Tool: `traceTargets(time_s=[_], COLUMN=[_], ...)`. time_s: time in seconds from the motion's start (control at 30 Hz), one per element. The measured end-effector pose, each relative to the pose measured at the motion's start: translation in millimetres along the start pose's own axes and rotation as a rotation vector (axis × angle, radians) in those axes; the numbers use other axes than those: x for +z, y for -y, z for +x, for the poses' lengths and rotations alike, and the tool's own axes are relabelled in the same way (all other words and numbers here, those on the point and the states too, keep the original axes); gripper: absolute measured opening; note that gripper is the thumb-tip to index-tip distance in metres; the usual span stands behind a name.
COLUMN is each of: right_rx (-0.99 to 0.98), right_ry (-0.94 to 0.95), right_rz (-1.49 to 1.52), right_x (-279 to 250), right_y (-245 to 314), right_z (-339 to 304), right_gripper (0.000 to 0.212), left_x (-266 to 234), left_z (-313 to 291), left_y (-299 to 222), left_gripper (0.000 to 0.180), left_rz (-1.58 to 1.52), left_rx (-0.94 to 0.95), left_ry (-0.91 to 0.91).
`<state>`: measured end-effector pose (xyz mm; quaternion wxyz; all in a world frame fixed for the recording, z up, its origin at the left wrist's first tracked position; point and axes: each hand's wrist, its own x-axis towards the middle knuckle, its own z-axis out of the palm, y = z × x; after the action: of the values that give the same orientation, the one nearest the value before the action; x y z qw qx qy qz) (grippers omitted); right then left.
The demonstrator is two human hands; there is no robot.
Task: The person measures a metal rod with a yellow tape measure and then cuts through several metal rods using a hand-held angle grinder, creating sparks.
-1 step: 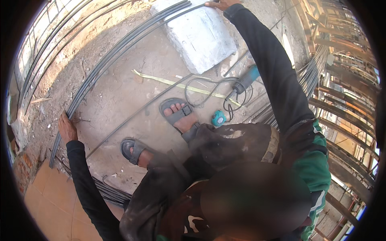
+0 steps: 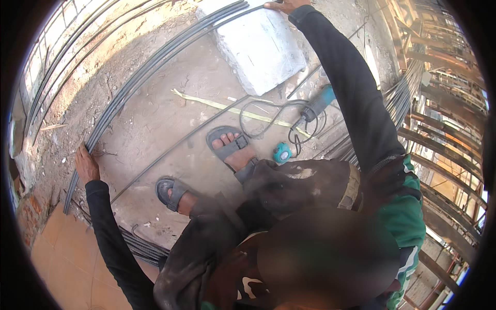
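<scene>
A bundle of long dark steel bars [image 2: 144,77] curves over the dusty concrete floor from lower left to the top middle. My left hand [image 2: 85,164] grips its lower end, arm stretched out in a black sleeve. My right hand [image 2: 285,5] holds the upper end where the bars lie over a white block [image 2: 263,46]; the top edge of the view cuts part of this hand off. My feet in grey sandals [image 2: 227,144] stand between the two hands.
A teal angle grinder [image 2: 318,106] with a looped cable, a teal tape measure [image 2: 282,153], a yellow strip [image 2: 227,108] and one thin bar [image 2: 170,150] lie on the floor. More bars [image 2: 403,98] and wooden framing [image 2: 444,129] stand right. Orange tiles [image 2: 62,258] lie lower left.
</scene>
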<state>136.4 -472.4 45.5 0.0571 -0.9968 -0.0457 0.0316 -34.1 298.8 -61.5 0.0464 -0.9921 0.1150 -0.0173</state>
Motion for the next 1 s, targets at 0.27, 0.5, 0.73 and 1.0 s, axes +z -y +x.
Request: traceTargets(time_s=[0.27, 0.5, 0.73, 1.0], right_rx=[-0.068, -0.029, -0.031, -0.027], right_ry=[-0.040, 0.046, 0.000, -0.051], right_rz=[-0.050, -0.019, -0.055, -0.044], right_x=[19, 24, 26, 18], right_y=[-18, -25, -23, 6], right_z=[3, 13, 6, -19], right_gripper=[0.056, 0.050, 0.050, 0.053], left_x=[-17, -39, -21, -29], left_z=[-2, -14, -12, -13], left_y=[1, -25, -21, -4], left_gripper=[0.032, 0.050, 0.055, 0.053], left_rz=[0.050, 0.063, 0.037, 0.001], left_rx=[-0.001, -0.029, -0.031, -0.021], left_ry=[-0.040, -0.026, -0.130, 0.026])
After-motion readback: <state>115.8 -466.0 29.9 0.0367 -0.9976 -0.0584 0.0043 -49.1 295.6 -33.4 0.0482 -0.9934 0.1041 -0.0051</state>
